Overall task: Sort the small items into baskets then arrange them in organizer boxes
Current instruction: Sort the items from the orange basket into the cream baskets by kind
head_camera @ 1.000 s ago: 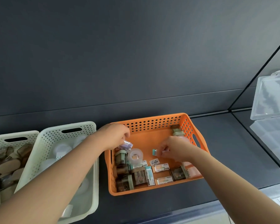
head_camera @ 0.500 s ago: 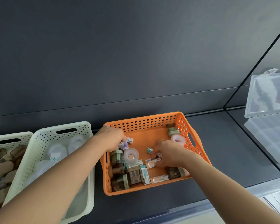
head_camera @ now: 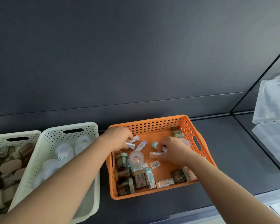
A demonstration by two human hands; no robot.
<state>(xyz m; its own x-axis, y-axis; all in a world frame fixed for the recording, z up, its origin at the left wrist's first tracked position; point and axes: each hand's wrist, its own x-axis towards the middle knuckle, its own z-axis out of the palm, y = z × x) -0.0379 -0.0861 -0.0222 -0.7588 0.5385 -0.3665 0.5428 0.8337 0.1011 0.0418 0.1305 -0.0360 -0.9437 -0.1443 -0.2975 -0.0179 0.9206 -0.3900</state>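
Pinching packets (head_camera: 130, 145), left hand (head_camera: 117, 138) and right hand (head_camera: 174, 151) curled.

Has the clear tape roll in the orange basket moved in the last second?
No. The clear tape roll still lies near the left wall of the orange basket.

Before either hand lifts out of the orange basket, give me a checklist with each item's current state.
1. Left hand grip on the labelled packets: ok, fingers curled round them.
2. Right hand grip on the pale packet: ok, pinched.
3. Organizer box open: ok, lid raised at far right.
4. Free compartments in it: cannot tell, too blurred.
5. Orange basket holds one kind only: not ok; a tape roll, jars and packets lie mixed.
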